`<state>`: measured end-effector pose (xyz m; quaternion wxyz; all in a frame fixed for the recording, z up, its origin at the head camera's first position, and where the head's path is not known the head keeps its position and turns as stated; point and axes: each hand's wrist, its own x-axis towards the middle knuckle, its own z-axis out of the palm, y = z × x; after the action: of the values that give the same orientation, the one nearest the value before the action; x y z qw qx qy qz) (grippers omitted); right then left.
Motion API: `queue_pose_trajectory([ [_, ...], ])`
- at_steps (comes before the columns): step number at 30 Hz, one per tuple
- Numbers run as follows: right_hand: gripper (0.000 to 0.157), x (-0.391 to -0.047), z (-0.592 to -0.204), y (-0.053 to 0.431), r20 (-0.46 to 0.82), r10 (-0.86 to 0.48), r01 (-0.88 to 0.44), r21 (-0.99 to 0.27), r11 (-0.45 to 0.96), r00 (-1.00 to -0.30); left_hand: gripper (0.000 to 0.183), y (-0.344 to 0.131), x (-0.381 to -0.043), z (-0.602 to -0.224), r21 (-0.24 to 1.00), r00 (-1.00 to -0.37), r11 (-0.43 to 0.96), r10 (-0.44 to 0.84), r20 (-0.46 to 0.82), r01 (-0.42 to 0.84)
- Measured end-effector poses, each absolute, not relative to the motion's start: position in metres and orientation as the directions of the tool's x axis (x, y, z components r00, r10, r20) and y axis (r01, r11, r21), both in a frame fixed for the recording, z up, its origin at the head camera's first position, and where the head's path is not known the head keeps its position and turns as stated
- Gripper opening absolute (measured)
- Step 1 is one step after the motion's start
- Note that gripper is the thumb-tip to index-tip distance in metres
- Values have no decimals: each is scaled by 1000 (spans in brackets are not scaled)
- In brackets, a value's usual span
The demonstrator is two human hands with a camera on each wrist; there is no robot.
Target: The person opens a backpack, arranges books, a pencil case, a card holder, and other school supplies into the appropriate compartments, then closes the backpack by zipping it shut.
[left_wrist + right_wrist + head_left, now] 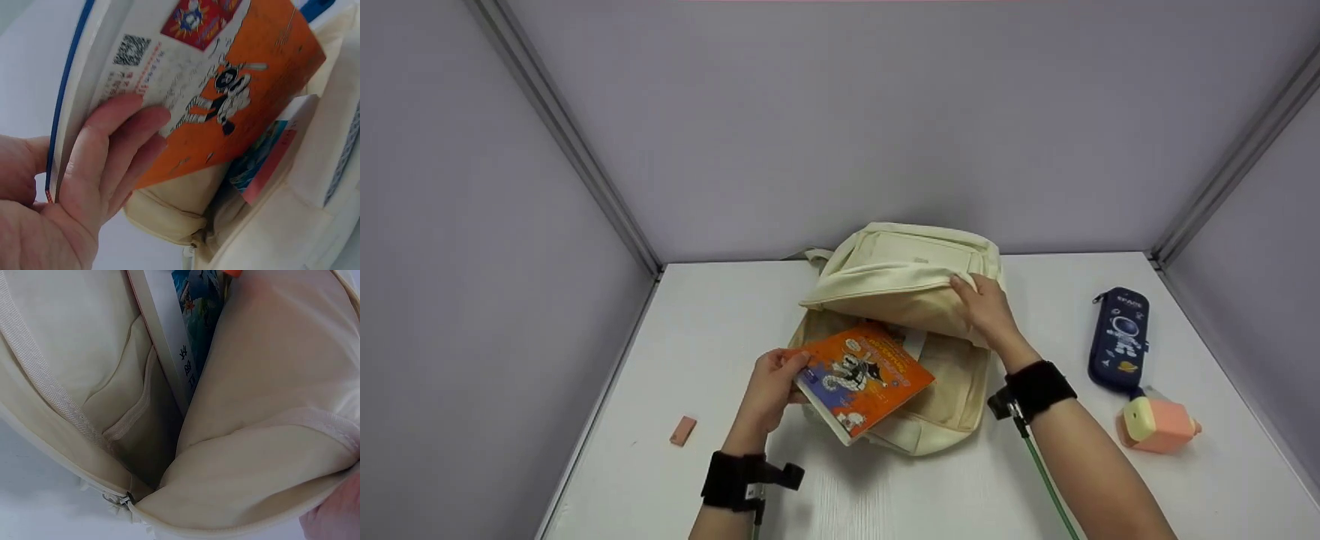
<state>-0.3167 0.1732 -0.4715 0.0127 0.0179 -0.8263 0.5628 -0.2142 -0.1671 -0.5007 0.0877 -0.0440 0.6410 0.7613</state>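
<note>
A cream backpack (937, 255) lies on the table with its main compartment unzipped. My right hand (988, 311) pinches the edge of its front flap and holds it raised; in the right wrist view only a bit of that hand (334, 512) shows. My left hand (771, 386) grips an orange and blue book (870, 379) by one edge, thumb on the cover and fingers across the back. The book is tilted over the bag's opening. Inside the bag sits another book (197, 320) with a blue sea picture, seen also in the left wrist view.
Right of the bag lies a dark blue space-themed pencil case (1119, 341). A pink and yellow box-shaped item (1162, 426) is nearer the front right. On the left, a small pink eraser-like block (683, 431) rests on the white table (660, 495). Grey panels (840, 112) stand around it.
</note>
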Motion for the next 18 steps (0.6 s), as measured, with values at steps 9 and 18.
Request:
queue_pose_trajectory([
  [9,34,-316,-472,173,63,-4,-59,-919,390,-998,28,-154,-221,-513,940,-975,-268,-17,-223,-211],
  [18,33,-314,-475,173,116,-6,-108,-902,419,-993,36,-130,-228,-529,920,-978,-340,1,-209,-197],
])
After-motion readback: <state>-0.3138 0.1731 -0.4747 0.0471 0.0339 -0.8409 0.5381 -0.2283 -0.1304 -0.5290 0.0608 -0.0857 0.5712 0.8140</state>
